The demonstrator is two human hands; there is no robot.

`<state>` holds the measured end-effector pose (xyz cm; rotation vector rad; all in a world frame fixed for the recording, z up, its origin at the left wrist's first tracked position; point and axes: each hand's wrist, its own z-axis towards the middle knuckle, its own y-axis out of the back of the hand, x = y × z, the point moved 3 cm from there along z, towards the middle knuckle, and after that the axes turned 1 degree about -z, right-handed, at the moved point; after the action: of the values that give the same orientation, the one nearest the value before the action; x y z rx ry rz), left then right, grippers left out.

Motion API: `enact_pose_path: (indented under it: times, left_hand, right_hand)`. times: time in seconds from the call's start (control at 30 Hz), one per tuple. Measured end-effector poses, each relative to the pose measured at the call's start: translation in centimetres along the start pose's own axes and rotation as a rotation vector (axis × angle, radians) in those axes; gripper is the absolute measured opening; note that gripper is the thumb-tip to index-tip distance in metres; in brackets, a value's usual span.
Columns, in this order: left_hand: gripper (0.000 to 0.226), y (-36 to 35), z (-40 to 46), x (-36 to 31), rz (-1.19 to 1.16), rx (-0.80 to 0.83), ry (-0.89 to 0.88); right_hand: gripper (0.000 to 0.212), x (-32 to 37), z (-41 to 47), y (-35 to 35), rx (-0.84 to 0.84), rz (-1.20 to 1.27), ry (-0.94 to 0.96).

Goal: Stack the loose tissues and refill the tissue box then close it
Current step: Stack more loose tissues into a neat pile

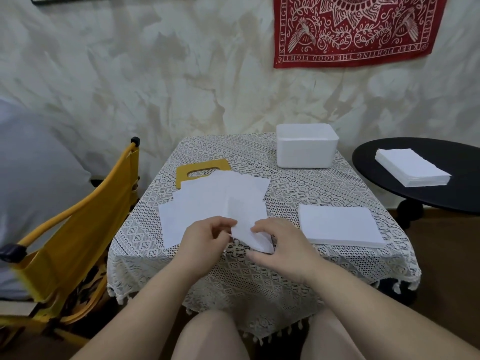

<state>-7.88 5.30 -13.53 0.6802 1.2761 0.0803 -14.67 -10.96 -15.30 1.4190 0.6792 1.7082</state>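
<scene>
Lace cloth covers the small table point(259, 268) in front of me, with a yellow chair point(78, 229) off to my left. Farther along, the yellow slotted lid point(200, 168) lies flat under the far edge of the loose tissues point(213, 201), which fan out in a messy spread running from near-left to far-right. My left hand point(205, 237) pinches the near corner of one tissue point(249, 227), fingers curled narrow; my right hand point(283, 245) grips its other side, thumb tucked under the sheet. I judge I am mid-stacking: this sheet should go next onto the neat stack point(340, 226) just right of my hands, long axis left-to-right, edges squared to match. Beyond it, the open white tissue box point(306, 149) waits at the far edge, and another pile point(413, 167) sits on the black side table point(462, 198).
</scene>
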Motion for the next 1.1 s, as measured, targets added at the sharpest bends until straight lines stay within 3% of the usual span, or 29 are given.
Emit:
enact_pose_path:
  times: [0.13,0.27,0.4,0.53,0.67,0.83,1.1]
  left_hand:
    - [0.021,0.3,-0.1,-1.0,0.099,-0.048,-0.14]
    - [0.014,0.8,-0.3,-1.9,0.192,-0.086,-0.25]
    - [0.024,1.9,-0.2,-2.1,0.306,-0.04,-0.266]
    - [0.01,2.3,-0.4,-2.3,0.256,-0.01,-0.212]
    - [0.012,2.0,-0.6,-3.0,0.28,-0.005,-0.25]
    - [0.008,2.0,-0.7,-4.4,0.33,-0.015,-0.344]
    - [0.01,2.4,0.2,-5.0,0.341,-0.005,-0.302]
  right_hand:
    - [0.031,1.8,-0.1,0.6,-0.101,0.025,0.129]
    - [0.01,2.9,0.1,1.7,-0.148,0.162,0.033]
    - [0.017,2.7,-0.2,3.2,-0.139,0.491,-0.067]
    - [0.016,2.4,-0.8,4.5,-0.133,0.668,-0.114]
    - [0.037,1.9,-0.7,5.9,-0.147,0.512,-0.096]
    - [0.01,2.0,-0.1,7.9,-0.175,0.188,0.007]
    - [0.02,-0.2,-0.7,11.6,-0.151,0.159,-0.016]
